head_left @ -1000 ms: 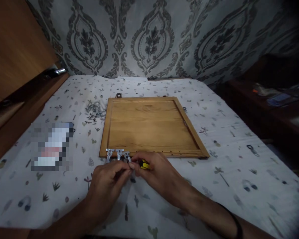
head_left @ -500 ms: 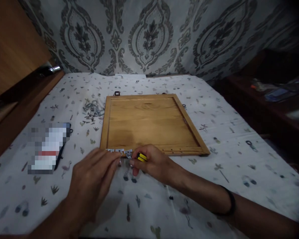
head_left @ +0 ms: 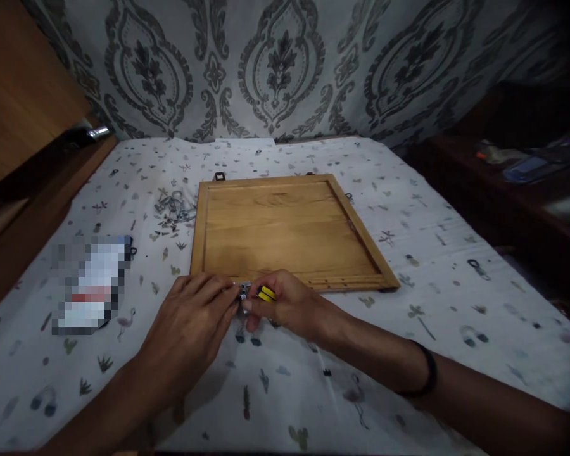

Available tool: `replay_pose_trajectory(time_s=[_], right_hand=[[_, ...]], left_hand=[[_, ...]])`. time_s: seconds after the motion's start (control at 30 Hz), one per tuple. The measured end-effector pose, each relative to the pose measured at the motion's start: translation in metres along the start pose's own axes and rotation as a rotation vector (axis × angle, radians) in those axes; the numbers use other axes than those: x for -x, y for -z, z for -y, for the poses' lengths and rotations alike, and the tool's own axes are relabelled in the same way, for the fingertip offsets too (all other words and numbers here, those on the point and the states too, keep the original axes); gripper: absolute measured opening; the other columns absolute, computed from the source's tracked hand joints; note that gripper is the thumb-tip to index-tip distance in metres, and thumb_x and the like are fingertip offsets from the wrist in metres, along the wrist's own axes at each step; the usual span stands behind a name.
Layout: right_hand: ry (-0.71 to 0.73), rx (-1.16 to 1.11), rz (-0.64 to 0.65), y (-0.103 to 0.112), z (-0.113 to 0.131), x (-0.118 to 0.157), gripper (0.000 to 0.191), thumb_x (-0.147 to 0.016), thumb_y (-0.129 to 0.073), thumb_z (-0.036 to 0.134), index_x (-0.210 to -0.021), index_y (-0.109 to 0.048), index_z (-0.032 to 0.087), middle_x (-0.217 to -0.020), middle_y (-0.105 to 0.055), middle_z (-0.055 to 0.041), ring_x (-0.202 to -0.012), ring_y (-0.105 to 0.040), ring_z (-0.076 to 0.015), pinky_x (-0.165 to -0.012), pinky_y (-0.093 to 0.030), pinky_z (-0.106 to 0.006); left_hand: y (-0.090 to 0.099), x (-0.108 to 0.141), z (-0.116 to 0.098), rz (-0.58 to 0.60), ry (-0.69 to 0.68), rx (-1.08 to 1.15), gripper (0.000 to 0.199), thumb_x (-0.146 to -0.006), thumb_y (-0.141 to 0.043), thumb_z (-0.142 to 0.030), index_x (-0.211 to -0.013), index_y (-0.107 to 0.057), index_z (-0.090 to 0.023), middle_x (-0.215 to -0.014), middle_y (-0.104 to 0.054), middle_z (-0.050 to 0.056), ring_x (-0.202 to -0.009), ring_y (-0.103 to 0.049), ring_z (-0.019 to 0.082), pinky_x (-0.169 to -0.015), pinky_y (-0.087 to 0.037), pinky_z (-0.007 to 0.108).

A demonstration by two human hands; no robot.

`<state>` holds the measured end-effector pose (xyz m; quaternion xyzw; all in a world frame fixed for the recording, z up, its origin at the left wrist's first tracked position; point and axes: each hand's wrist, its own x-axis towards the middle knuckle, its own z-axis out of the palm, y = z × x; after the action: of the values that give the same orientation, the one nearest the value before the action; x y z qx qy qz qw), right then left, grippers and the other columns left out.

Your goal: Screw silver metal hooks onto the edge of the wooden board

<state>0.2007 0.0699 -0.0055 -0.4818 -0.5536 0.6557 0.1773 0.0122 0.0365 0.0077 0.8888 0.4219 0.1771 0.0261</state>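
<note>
A wooden frame [head_left: 275, 231] with a recessed panel lies flat on the patterned cloth. At its near edge, my left hand [head_left: 197, 320] is closed with its fingertips against a small shiny metal bracket [head_left: 245, 289]. That hand covers the left part of the near edge. My right hand [head_left: 285, 305] grips a screwdriver with a yellow-and-black handle [head_left: 266, 294], its fingertips by the same bracket. The screwdriver's tip is hidden by the fingers. Several small holes mark the near edge to the right of my hands.
Loose metal fittings and screws [head_left: 173, 209] lie in a pile left of the frame. A phone [head_left: 95, 285], its screen blurred, rests further left. Dark fittings [head_left: 219, 177] stick out at the far edge. Another metal piece [head_left: 477, 269] lies at right. A wooden cabinet [head_left: 28, 95] stands at left.
My left hand has moved right along the near edge and now covers two brackets that showed before. My right hand stays by the same bracket with the screwdriver. The view has shifted slightly.
</note>
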Motion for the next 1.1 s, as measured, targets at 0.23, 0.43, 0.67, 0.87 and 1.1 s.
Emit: replay_pose_trajectory(time_s=[0.23, 0.43, 0.67, 0.87, 1.1], right_hand=[[0.007, -0.026, 0.011, 0.000, 0.002, 0.002, 0.020, -0.080, -0.067, 0.011, -0.061, -0.063, 0.016, -0.057, -0.068, 0.0013, -0.054, -0.053, -0.0087, -0.057, -0.040, -0.021], [-0.009, -0.084, 0.016, -0.002, 0.004, 0.006, 0.020, -0.079, -0.067, 0.011, -0.061, -0.060, 0.017, -0.058, -0.067, 0.0024, -0.056, -0.053, -0.0082, -0.059, -0.040, -0.020], [-0.033, -0.176, 0.009, -0.001, 0.005, 0.007, 0.021, -0.072, -0.077, 0.023, -0.061, -0.059, 0.018, -0.057, -0.068, 0.0023, -0.057, -0.053, -0.0096, -0.057, -0.039, -0.021], [-0.028, -0.176, 0.038, -0.001, 0.001, 0.005, 0.019, -0.075, -0.073, 0.019, -0.063, -0.058, 0.018, -0.057, -0.068, 0.0026, -0.057, -0.054, -0.0092, -0.059, -0.039, -0.022], [0.077, -0.034, 0.020, 0.006, 0.007, 0.015, 0.020, -0.083, -0.067, 0.026, -0.065, -0.063, 0.018, -0.062, -0.069, 0.0006, -0.059, -0.056, -0.0102, -0.061, -0.042, -0.023]], left_hand=[[-0.004, 0.001, -0.001, 0.008, -0.019, -0.055, 0.029, -0.101, -0.039, -0.018, -0.110, -0.066, -0.015, -0.105, -0.071, 0.009, -0.094, -0.063, 0.025, -0.081, -0.046, 0.041], [-0.005, 0.003, 0.000, 0.001, -0.009, -0.030, 0.028, -0.102, -0.041, -0.021, -0.115, -0.066, -0.018, -0.109, -0.072, 0.007, -0.095, -0.064, 0.022, -0.081, -0.048, 0.038], [-0.008, 0.004, -0.001, 0.006, -0.016, -0.051, 0.030, -0.101, -0.041, -0.019, -0.119, -0.065, -0.016, -0.112, -0.072, 0.010, -0.098, -0.064, 0.024, -0.085, -0.047, 0.040], [-0.008, 0.004, -0.002, -0.004, -0.014, -0.030, 0.029, -0.100, -0.042, -0.015, -0.115, -0.066, -0.015, -0.111, -0.071, 0.010, -0.097, -0.065, 0.025, -0.082, -0.046, 0.042], [-0.007, 0.005, 0.000, 0.045, -0.067, -0.115, 0.028, -0.097, -0.044, -0.010, -0.117, -0.063, -0.013, -0.119, -0.069, 0.011, -0.102, -0.065, 0.027, -0.086, -0.045, 0.044]])
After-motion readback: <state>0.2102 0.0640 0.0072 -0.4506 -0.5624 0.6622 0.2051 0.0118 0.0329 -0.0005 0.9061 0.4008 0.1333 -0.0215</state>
